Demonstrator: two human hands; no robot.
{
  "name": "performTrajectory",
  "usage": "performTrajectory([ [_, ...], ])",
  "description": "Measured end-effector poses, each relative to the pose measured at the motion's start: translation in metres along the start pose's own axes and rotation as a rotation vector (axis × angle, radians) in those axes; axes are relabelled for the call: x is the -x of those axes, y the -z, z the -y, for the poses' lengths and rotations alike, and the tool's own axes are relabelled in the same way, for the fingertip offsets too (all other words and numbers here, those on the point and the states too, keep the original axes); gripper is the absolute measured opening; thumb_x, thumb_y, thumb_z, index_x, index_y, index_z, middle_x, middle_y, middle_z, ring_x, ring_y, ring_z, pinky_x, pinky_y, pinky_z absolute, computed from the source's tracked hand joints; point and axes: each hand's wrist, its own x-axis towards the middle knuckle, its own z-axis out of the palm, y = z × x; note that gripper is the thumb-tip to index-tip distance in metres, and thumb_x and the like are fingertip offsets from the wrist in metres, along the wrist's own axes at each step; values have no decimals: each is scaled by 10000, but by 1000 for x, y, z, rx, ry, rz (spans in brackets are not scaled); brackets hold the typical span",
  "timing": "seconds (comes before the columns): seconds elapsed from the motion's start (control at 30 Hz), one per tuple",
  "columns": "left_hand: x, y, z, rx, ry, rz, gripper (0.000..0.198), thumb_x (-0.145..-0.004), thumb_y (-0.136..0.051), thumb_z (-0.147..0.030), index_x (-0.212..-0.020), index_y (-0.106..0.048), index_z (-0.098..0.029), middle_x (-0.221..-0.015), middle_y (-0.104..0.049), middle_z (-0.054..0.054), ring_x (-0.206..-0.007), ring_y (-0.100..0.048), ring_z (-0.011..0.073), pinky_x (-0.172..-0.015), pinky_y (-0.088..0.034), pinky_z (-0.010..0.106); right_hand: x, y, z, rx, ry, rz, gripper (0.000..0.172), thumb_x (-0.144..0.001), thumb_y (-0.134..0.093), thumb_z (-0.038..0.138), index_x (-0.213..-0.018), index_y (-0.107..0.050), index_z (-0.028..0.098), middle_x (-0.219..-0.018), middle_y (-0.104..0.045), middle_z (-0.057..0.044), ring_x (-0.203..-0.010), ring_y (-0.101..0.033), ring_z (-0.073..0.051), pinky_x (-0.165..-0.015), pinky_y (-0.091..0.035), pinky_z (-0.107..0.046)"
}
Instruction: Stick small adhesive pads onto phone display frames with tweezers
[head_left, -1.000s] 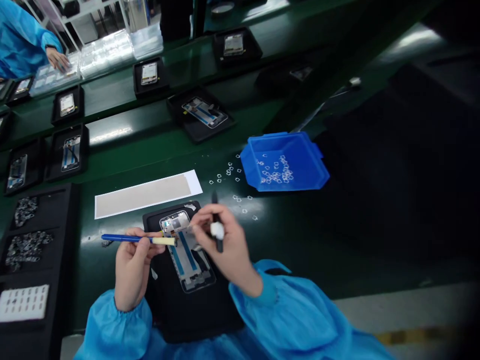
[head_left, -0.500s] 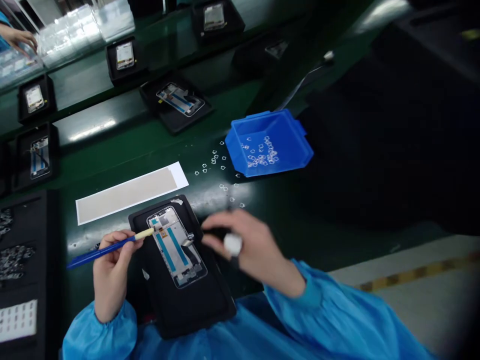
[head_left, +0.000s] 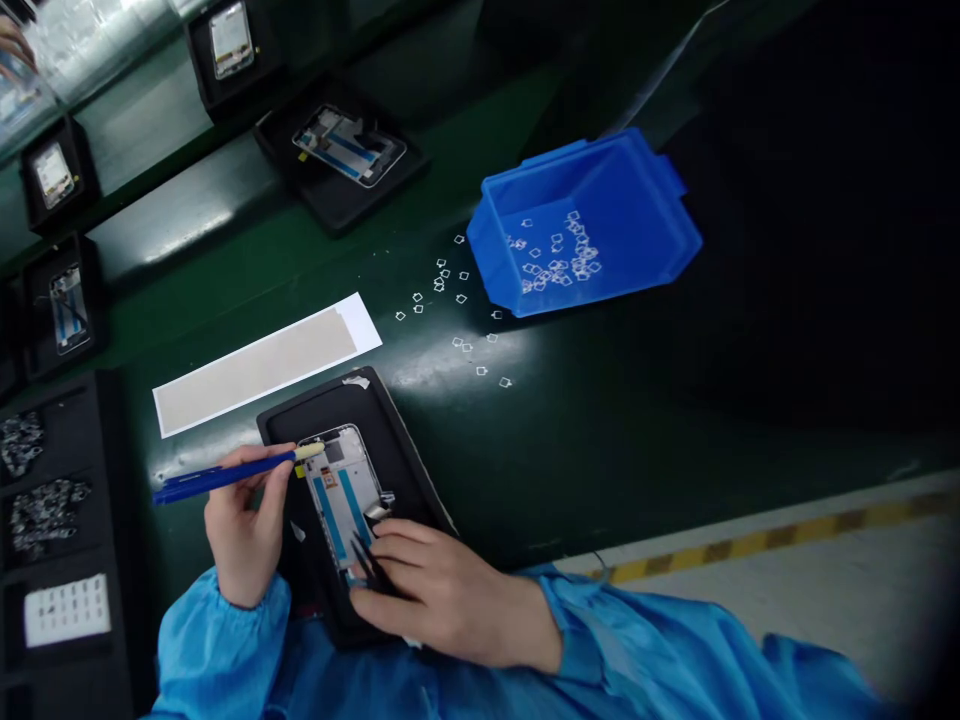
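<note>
Head view: left hand (head_left: 244, 530), fingers closed on a blue stick (head_left: 217, 477), cream tip at the top left corner of the phone frame (head_left: 341, 490); the frame lies flat in a black tray (head_left: 390, 450) on the green table (head_left: 600, 420), just in front of the person. Right hand (head_left: 442, 600) rests on the near end of the tray, fingers pinched narrow on black tweezers (head_left: 365, 562), points over the frame's lower end. Beyond the tray: paper strip (head_left: 262, 365), loose small white rings (head_left: 457, 300), and a blue bin (head_left: 645, 200) holding more rings.
</note>
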Motion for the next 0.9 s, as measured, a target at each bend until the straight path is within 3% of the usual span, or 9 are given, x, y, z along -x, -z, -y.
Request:
performTrajectory([
  [0.13,0,-1,3,-62,-40,12,204,-824,-735,-187,-991,-618,-204,-913,-745,11,-818,-745,137,-742,-613,216,-18,21,-26,-43,-287,-81,186,-992,-470,152,-1039,-650,163,-788,-695,-60,-762,-593,-184,-761,-525,-325],
  [0.23,-4,-5,1,-100,-67,4,184,-823,-737,-206,-966,-622,-197,-882,-734,9,-775,-740,134,-705,-608,209,-38,28,-53,-13,-464,-16,266,-951,-465,75,-1156,-613,157,-835,-695,-71,-773,-568,-209,-671,-489,-322],
  [0.4,-12,-12,-3,-170,-120,30,163,-830,-728,-215,-955,-626,-197,-885,-708,10,-789,-723,136,-685,-600,217,-54,16,-76,-151,-512,23,334,-863,-523,-6,-1128,-615,176,-942,-699,-63,-834,-555,-207,-699,-456,-311],
  [0.67,-17,-14,-2,-261,-153,140,198,-851,-702,-220,-1014,-590,-202,-916,-721,28,-875,-726,202,-731,-601,318,-52,7,-77,-157,-534,-9,261,-897,-530,50,-1097,-631,183,-879,-671,-51,-791,-516,-197,-672,-385,-294],
  [0.9,-23,-17,-8,-260,-140,168,176,-859,-694,-233,-997,-593,-192,-918,-714,35,-867,-723,196,-710,-596,307,-51,8,-78,-136,-511,-6,259,-910,-520,43,-1111,-620,172,-885,-684,-44,-800,-501,-198,-674,-367,-300],
])
